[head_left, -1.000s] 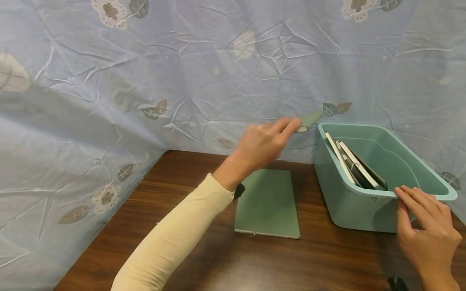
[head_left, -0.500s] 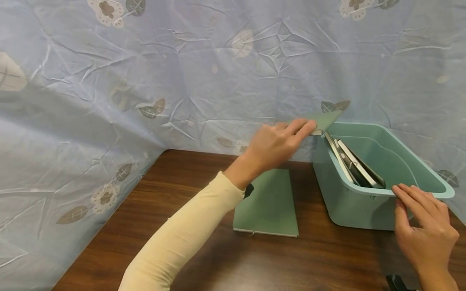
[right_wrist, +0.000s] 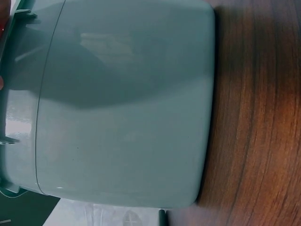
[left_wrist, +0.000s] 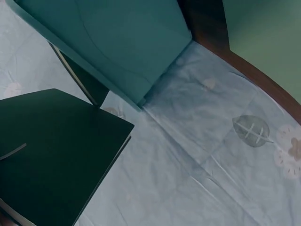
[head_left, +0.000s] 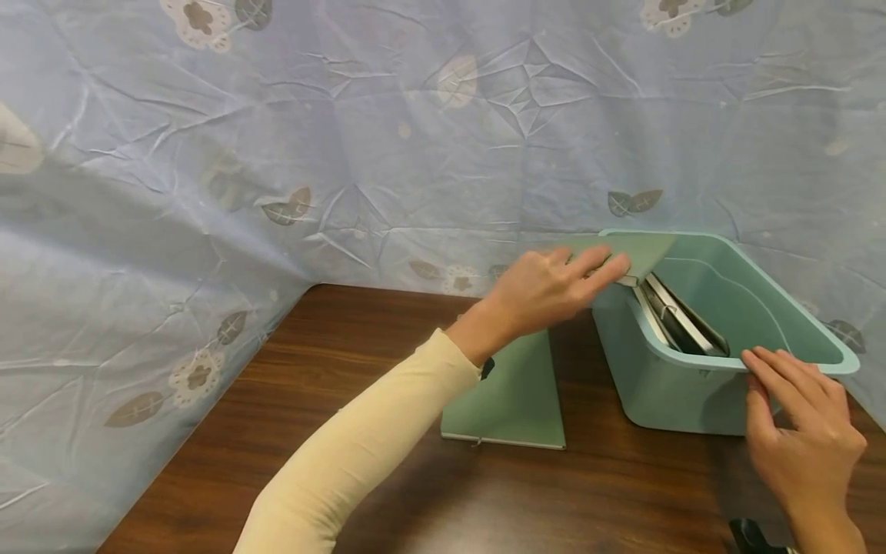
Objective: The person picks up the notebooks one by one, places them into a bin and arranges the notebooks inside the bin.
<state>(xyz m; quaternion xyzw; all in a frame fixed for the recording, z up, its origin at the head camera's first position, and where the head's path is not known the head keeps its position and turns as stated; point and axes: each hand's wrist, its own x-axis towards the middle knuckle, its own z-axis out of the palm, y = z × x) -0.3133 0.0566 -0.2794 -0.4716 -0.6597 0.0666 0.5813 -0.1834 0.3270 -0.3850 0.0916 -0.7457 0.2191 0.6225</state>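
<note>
My left hand (head_left: 554, 288) pinches a green hardcover notebook (head_left: 647, 250) by its near edge, over the left rim of a teal plastic bin (head_left: 681, 400). The notebook is tilted, and its far part overlaps the bin in the head view. In the left wrist view, the held notebook (left_wrist: 61, 150) looks dark green, with a pale ribbon on its cover. Several notebooks (head_left: 681, 315) lean on edge inside the bin against its left side. My right hand (head_left: 806, 419) holds the bin's near rim, fingers on top and thumb against the outside.
Another green notebook (head_left: 519, 396) lies flat on the brown wooden table (head_left: 609, 492), left of the bin and partly behind my left forearm. A pale floral cloth (head_left: 415, 138) hangs along the back and left side.
My left hand has moved right and slightly down with the notebook, from beside the bin to over its left rim. The right hand has stayed on the near rim.
</note>
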